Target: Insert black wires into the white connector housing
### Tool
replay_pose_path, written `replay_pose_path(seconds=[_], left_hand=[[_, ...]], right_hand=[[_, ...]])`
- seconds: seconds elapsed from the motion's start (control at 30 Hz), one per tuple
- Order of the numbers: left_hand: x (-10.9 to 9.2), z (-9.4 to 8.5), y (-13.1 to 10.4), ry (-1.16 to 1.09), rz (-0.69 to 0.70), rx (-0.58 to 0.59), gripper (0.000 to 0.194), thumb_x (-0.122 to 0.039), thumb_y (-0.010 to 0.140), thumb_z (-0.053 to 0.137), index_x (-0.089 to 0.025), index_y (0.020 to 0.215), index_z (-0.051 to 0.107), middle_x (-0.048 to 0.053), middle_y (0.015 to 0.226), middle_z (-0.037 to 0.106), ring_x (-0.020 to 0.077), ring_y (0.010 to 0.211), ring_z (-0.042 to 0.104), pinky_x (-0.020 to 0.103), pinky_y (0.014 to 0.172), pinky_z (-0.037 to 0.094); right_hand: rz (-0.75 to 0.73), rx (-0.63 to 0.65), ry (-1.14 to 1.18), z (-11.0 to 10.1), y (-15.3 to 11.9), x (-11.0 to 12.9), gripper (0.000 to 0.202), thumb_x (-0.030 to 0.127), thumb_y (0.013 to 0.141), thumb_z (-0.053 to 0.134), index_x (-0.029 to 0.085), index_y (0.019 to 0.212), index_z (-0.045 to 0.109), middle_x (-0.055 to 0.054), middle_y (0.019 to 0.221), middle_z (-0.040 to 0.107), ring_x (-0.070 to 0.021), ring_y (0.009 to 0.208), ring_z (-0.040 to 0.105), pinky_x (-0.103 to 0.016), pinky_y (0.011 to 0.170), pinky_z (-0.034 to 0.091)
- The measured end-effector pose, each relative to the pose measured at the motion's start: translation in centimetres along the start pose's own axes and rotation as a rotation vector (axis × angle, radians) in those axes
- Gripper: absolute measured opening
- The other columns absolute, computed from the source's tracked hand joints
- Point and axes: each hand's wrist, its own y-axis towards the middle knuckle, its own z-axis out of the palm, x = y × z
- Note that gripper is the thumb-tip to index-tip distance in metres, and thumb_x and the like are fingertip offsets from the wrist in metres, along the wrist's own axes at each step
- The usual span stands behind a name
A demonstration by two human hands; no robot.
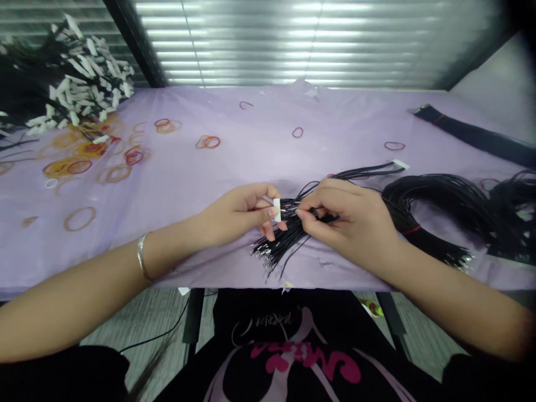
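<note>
My left hand (247, 212) pinches a small white connector (277, 210) between thumb and fingers near the middle of the table. Several black wires run from the connector toward the right. Just right of it, my right hand (343, 215) has thumb and forefinger closed on a black wire with a bright metal tip close to the connector. Beneath both hands lies a bundle of loose black wires (278, 245) with bare metal ends. Another white connector (401, 164) with black wires lies behind my right hand.
Purple-covered table (234, 162); rubber bands (79, 164) scattered left and at the back. A large pile of black wires with white connectors (84, 78) stands back left. Coiled black bundles (439, 195) lie right, a flat bundle (473, 134) back right.
</note>
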Motion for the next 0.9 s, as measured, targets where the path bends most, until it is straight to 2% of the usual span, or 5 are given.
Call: replay_pose_path(seconds=[0.23, 0.63, 0.7, 0.83, 0.9], left_hand=[[0.1, 0.3, -0.3, 0.131, 0.02, 0.0, 0.002, -0.015, 0.092, 0.05, -0.014, 0.093, 0.049, 0.002, 0.073, 0.068, 0.0114, 0.067, 0.065, 0.027, 0.072, 0.049], [-0.6, 0.7, -0.5, -0.015, 0.013, -0.021, 0.004, -0.011, 0.09, 0.052, -0.012, 0.089, 0.049, 0.005, 0.077, 0.071, 0.0109, 0.062, 0.067, 0.024, 0.067, 0.054], [-0.6, 0.8, -0.5, -0.038, 0.068, -0.039, 0.006, -0.014, 0.091, 0.053, -0.013, 0.096, 0.049, 0.004, 0.077, 0.071, 0.0115, 0.062, 0.067, 0.025, 0.068, 0.054], [-0.7, 0.6, -0.5, -0.046, 0.231, -0.146, 0.036, -0.016, 0.092, 0.055, -0.014, 0.127, 0.046, -0.001, 0.065, 0.068, 0.0132, 0.068, 0.068, 0.026, 0.073, 0.054], [-0.6, 0.1, -0.5, -0.034, 0.276, -0.169, 0.036, -0.017, 0.092, 0.057, -0.015, 0.127, 0.051, -0.001, 0.065, 0.069, 0.0135, 0.07, 0.069, 0.026, 0.074, 0.054]], right_hand=[[-0.051, 0.013, -0.028, 0.4, 0.0, -0.3, 0.009, 0.01, 0.086, 0.06, 0.017, 0.079, 0.061, 0.0, 0.069, 0.057, -0.0096, 0.063, 0.052, -0.023, 0.059, 0.044], [-0.084, -0.013, -0.021, 1.0, 0.0, -0.2, 0.01, 0.01, 0.086, 0.059, 0.016, 0.078, 0.061, 0.0, 0.068, 0.057, -0.0101, 0.063, 0.051, -0.023, 0.059, 0.044], [-0.122, -0.054, -0.093, 0.8, 0.0, 0.0, 0.009, 0.011, 0.088, 0.057, 0.016, 0.082, 0.061, -0.003, 0.074, 0.06, -0.0127, 0.069, 0.054, -0.027, 0.064, 0.047], [-0.305, -0.161, -0.246, -0.1, 0.0, 0.4, 0.01, 0.009, 0.085, 0.06, 0.018, 0.088, 0.06, -0.006, 0.081, 0.062, -0.0177, 0.078, 0.056, -0.034, 0.071, 0.048], [-0.37, -0.148, -0.274, -0.4, 0.0, 0.4, 0.013, 0.007, 0.083, 0.062, 0.018, 0.089, 0.06, -0.006, 0.083, 0.063, -0.0194, 0.081, 0.058, -0.035, 0.073, 0.048]])
